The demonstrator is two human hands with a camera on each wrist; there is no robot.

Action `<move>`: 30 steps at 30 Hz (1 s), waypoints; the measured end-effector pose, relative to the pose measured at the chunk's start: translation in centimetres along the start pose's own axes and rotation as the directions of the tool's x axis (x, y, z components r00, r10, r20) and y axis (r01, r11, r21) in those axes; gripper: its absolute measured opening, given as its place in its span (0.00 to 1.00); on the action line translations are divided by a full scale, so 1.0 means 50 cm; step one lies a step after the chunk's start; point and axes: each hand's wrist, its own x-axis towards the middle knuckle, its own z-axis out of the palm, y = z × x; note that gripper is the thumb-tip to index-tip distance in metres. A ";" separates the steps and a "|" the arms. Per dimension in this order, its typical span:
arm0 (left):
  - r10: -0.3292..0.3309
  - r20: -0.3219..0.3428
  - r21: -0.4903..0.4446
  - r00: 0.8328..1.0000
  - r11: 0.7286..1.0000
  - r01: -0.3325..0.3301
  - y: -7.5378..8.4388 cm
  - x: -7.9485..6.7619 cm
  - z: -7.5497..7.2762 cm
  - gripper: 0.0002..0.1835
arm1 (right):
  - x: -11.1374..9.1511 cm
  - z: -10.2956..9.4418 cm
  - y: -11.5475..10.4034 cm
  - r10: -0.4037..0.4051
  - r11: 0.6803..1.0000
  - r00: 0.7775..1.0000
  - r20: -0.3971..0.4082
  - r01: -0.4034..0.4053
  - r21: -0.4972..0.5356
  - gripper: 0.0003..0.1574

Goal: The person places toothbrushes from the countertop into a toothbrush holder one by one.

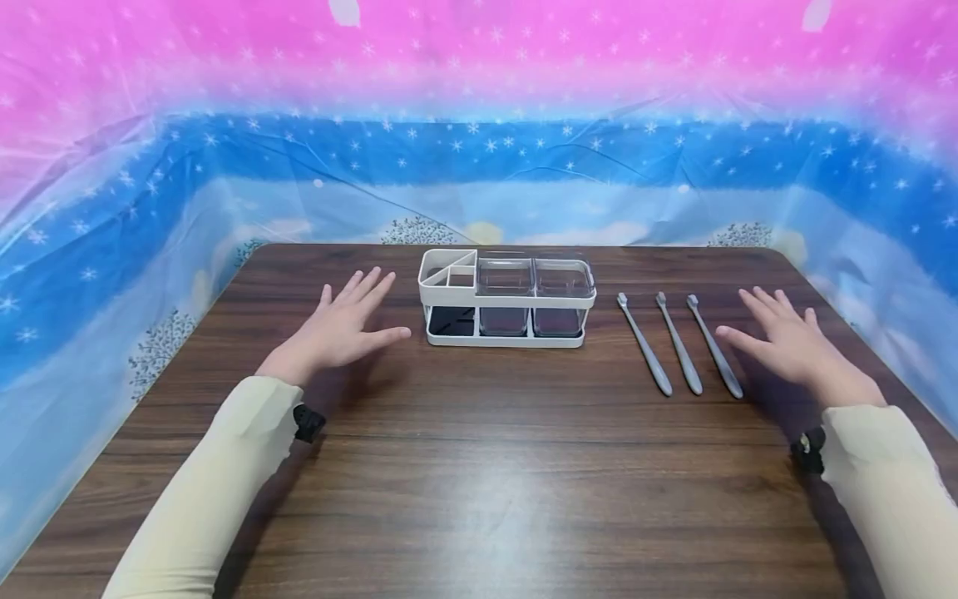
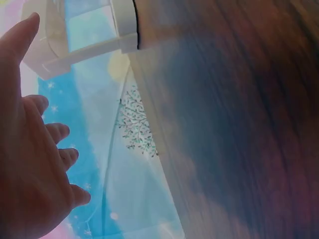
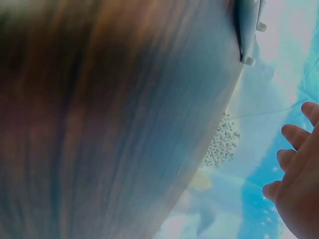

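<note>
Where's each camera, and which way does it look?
Head: worn there, facing forward and down at the brown wooden table; left hand and right hand show.
Left wrist: worn there, facing table and white plastic oblong rack; left hand shows.
Right wrist: worn there, facing table and slim grey toothbrushes; right hand shows.
Head and left wrist share the rack.

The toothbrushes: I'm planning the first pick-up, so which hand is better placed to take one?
Probably the right hand: it is empty, fingers spread, just beside the toothbrushes, while the left hand is across the white holder from them.
</note>
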 end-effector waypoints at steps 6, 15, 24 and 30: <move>0.002 -0.018 -0.214 1.000 0.977 -0.006 0.002 0.024 0.004 0.54 | 0.009 0.003 -0.010 -0.006 1.000 0.999 -0.044 0.006 0.013 0.55; -0.044 -0.076 -0.552 0.996 0.834 -0.006 0.027 0.069 0.012 0.59 | 0.046 -0.013 -0.040 0.009 0.998 0.998 -0.058 -0.005 0.068 0.44; -0.038 -0.063 -0.653 0.997 0.757 -0.012 0.058 0.103 0.038 0.61 | 0.071 0.004 -0.041 0.095 0.993 0.991 0.094 -0.101 0.062 0.38; -0.044 -0.055 -0.645 0.997 0.764 -0.002 0.063 0.113 0.054 0.61 | 0.082 0.018 -0.046 0.139 0.987 0.979 0.148 -0.149 0.059 0.38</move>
